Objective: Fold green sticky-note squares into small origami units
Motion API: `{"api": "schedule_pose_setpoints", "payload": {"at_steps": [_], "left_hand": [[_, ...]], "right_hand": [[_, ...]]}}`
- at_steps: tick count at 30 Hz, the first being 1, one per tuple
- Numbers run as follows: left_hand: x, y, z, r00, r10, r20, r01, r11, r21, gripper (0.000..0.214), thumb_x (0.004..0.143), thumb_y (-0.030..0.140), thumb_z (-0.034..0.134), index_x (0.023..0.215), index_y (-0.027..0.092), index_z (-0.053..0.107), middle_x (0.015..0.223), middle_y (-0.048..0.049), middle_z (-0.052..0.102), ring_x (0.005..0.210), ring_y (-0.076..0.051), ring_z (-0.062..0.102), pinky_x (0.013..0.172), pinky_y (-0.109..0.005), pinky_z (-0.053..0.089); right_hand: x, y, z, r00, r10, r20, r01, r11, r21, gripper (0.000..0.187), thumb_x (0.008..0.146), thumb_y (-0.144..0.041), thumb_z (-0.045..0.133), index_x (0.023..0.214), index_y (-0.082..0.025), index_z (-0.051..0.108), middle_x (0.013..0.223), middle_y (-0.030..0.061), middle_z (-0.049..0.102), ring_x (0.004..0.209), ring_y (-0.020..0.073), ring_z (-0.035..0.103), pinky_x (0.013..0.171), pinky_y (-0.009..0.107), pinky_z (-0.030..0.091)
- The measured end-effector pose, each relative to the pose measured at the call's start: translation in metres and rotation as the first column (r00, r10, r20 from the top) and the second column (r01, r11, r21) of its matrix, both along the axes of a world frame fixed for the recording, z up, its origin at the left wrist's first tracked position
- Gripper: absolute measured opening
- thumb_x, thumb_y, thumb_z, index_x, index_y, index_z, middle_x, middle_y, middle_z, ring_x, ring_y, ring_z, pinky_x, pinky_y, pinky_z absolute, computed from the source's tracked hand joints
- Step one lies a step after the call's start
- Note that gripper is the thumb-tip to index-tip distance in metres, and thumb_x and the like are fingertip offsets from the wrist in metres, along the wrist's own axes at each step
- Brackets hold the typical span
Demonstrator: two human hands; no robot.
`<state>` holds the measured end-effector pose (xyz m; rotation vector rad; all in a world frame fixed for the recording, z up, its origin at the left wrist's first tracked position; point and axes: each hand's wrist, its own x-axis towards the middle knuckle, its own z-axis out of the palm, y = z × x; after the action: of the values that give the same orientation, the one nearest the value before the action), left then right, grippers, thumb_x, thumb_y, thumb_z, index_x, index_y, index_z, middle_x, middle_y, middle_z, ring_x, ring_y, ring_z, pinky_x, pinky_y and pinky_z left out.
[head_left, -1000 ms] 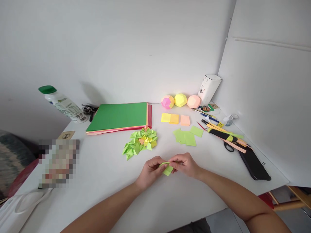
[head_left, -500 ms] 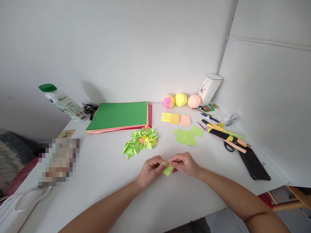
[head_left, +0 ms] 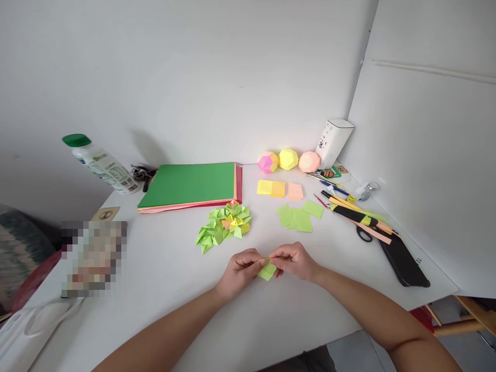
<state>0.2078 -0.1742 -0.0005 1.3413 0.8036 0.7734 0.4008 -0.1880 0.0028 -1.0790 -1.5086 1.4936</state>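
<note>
Between my two hands is a small green paper square [head_left: 267, 270], its upper edge pinched in the fingertips. My left hand [head_left: 245, 269] is closed on the paper's left side, thumb on top. From the right, my right hand [head_left: 295, 261] grips the upper right edge between thumb and fingers. Loose green paper squares [head_left: 297, 219] lie overlapping just beyond my right hand. Past my left hand sits a pile of folded paper pieces [head_left: 221, 225], mostly green with some yellow and orange.
A stack of coloured sheets [head_left: 189, 184] lies at the back left, near a tilted-looking bottle [head_left: 103, 164]. Paper balls [head_left: 288, 159] line the wall behind yellow and pink sticky notes [head_left: 295, 191]. At right are a cutter [head_left: 351, 213], scissors [head_left: 364, 234] and a black phone [head_left: 405, 261].
Both hands hold nearly the same place and keep their pinch on the green paper square. The paper's upper edge looks slightly flatter. Nothing else on the table has moved.
</note>
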Motion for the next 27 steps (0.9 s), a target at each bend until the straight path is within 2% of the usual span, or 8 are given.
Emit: {"api": "schedule_pose_setpoints", "payload": {"at_steps": [7,11,14,22,27], "left_hand": [[-0.0028,-0.0003,-0.0003,1.0,-0.007,-0.011,0.008,0.999,0.04,0.04,0.087,0.041,0.045,0.063,0.014,0.061,0.066,-0.0009,0.048,0.056,-0.01,0.046,0.056,-0.024,0.039],[-0.0003,-0.0022,0.0001,1.0,-0.025,0.019,0.024,0.999,0.021,0.03,0.081,0.042,0.052,0.075,0.014,0.061,0.072,-0.0018,0.053,0.057,-0.011,0.048,0.055,-0.024,0.04],[0.0029,-0.0039,-0.0011,0.999,-0.007,0.038,0.008,1.0,-0.021,0.025,0.077,0.04,0.059,0.075,0.015,0.057,0.069,-0.0012,0.055,0.063,-0.013,0.052,0.059,-0.025,0.041],[0.0032,-0.0034,-0.004,1.0,-0.008,-0.008,0.008,0.999,-0.051,0.027,0.078,0.041,0.057,0.07,0.015,0.051,0.061,0.0008,0.054,0.056,-0.011,0.048,0.054,-0.023,0.036],[0.0016,-0.0024,-0.004,0.998,0.062,-0.005,-0.062,0.997,-0.053,0.028,0.077,0.042,0.057,0.071,0.016,0.048,0.061,0.003,0.048,0.056,-0.01,0.044,0.054,-0.022,0.036]], "right_hand": [[0.0006,0.0013,0.001,0.999,0.032,-0.022,-0.033,0.998,-0.057,0.026,0.078,-0.036,0.063,0.083,-0.011,0.066,0.063,0.0037,0.066,0.053,0.0143,0.064,0.049,0.024,0.051],[0.0012,0.0021,-0.002,0.999,0.027,-0.031,-0.029,0.996,-0.079,0.027,0.077,-0.038,0.064,0.083,-0.011,0.066,0.062,0.003,0.066,0.052,0.014,0.064,0.048,0.024,0.051],[0.001,0.0019,-0.0037,0.999,0.026,-0.024,-0.028,0.997,-0.074,0.028,0.076,-0.038,0.064,0.084,-0.011,0.066,0.062,0.003,0.066,0.052,0.0146,0.064,0.048,0.024,0.05],[-0.0008,-0.0005,-0.0025,0.999,0.052,-0.001,-0.052,0.995,-0.083,0.029,0.076,-0.038,0.064,0.086,-0.011,0.065,0.067,0.0039,0.067,0.056,0.0151,0.065,0.053,0.026,0.052],[-0.0001,0.0006,0.0002,1.0,0.028,-0.002,-0.028,0.998,-0.064,0.026,0.081,-0.037,0.058,0.084,-0.012,0.063,0.062,0.0035,0.066,0.056,0.0145,0.064,0.055,0.027,0.052]]}}
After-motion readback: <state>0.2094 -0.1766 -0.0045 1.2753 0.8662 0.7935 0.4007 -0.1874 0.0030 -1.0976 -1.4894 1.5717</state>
